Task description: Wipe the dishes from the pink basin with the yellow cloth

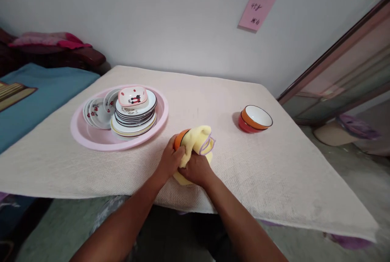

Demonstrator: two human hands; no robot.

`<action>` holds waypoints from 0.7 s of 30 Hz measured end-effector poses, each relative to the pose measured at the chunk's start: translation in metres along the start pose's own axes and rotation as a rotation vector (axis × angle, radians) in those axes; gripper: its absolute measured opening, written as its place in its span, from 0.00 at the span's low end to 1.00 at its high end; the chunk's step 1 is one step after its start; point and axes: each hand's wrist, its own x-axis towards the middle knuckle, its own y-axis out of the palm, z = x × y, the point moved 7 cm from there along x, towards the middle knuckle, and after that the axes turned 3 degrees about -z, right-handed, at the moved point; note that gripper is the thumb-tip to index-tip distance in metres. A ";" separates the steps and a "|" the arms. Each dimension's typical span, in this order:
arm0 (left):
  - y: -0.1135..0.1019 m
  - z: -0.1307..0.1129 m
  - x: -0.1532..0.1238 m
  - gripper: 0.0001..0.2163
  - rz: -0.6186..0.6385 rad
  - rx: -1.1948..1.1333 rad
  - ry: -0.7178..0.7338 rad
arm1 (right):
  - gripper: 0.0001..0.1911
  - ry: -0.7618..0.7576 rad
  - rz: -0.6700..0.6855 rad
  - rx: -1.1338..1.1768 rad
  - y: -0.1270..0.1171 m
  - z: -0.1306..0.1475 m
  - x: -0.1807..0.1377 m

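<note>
Near the front edge of the table, my left hand [170, 158] grips an orange bowl [180, 138] by its side. A yellow cloth [195, 140] with a purple edge is draped over and into that bowl and covers most of it. My right hand [196, 168] is closed on the cloth and pushes it against the bowl; its fingertips are partly hidden. To the right, another orange bowl [248, 120] with a white inside sits tilted in a red bowl [250, 128].
At the left, a pink basin [91, 142] holds stacked plates [134, 128], leaning flowered dishes [99, 113] and a small square bowl [132, 96] on top. A pale cloth covers the table [274, 180]. A wall with a pink note [256, 10] stands behind; a bin [332, 132] is at right.
</note>
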 end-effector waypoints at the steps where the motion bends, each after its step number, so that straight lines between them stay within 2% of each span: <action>1: 0.000 -0.001 0.000 0.21 0.016 -0.001 -0.002 | 0.16 -0.003 0.009 -0.023 -0.001 -0.002 -0.001; 4: -0.004 0.002 0.003 0.20 0.011 0.013 -0.029 | 0.12 0.010 0.022 -0.040 -0.003 -0.003 -0.003; 7: -0.012 0.009 0.005 0.19 -0.045 0.051 -0.052 | 0.10 -0.002 0.020 -0.019 -0.002 0.002 -0.004; 13: -0.015 0.024 0.002 0.19 -0.146 0.057 -0.113 | 0.11 -0.011 -0.053 0.070 -0.005 0.007 -0.007; 17: -0.018 0.012 0.003 0.20 -0.070 0.128 -0.041 | 0.11 -0.069 0.025 0.018 0.003 0.001 -0.009; 21: -0.021 -0.001 0.006 0.23 -0.016 0.220 0.027 | 0.11 -0.084 -0.020 0.015 -0.006 -0.005 -0.007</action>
